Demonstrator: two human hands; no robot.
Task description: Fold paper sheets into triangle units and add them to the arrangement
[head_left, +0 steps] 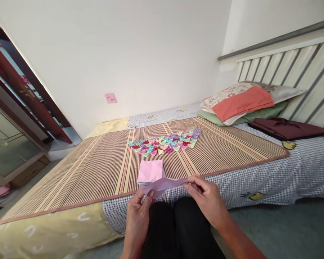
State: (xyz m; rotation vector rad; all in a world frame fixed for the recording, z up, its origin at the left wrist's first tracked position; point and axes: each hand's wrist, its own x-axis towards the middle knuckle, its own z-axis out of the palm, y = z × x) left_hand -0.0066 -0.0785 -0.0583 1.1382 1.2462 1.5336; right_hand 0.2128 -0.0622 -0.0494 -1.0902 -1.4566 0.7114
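A sheet of purple paper [163,185] is stretched between my two hands above my knees, partly bent. My left hand [140,208] pinches its left end between thumb and fingers. At the right end, my right hand [205,198] grips it between thumb and fingertips. Just beyond the sheet, a stack of square paper with a pink top sheet [150,171] lies near the edge of the striped mat [91,172]. Farther back on the mat stand rows of small folded paper pieces [166,142] in several colours.
The mat covers a bed with a checked sheet [270,180]. Pillows [240,102] and a dark red folded item [288,128] lie at the right by the slatted headboard [288,68]. A pink note [110,98] is on the wall [135,54].
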